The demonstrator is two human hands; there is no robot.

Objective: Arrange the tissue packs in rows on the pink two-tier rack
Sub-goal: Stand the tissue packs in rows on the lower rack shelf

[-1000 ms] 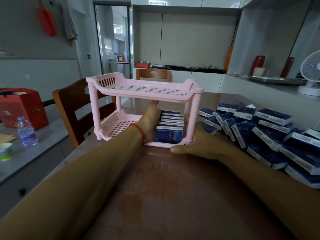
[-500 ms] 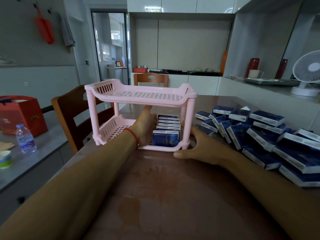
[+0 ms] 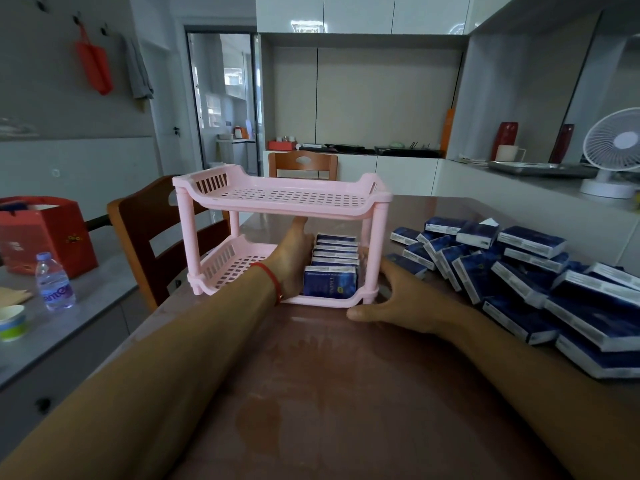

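Observation:
The pink two-tier rack [image 3: 277,197] stands on the brown table [image 3: 346,393]. Its top tier holds nothing. On the right end of the lower tier, a row of several blue tissue packs [image 3: 330,280] stands upright. My left hand [image 3: 292,258] reaches into the lower tier with straight fingers pressed flat against the left side of that row. My right hand [image 3: 405,299] rests on the table just outside the rack's right front leg, fingers extended towards the rack; whether it touches the rack I cannot tell.
A heap of loose blue tissue packs [image 3: 526,278] covers the table's right side. Wooden chairs [image 3: 145,237] stand left of and behind the rack. On a grey side counter at left are a water bottle [image 3: 53,282], a red box [image 3: 45,233] and a cup [image 3: 12,322].
Both hands keep their places at the rack. The view has tilted and shifted a little, so the rack sits slightly lower and further left in the frame.

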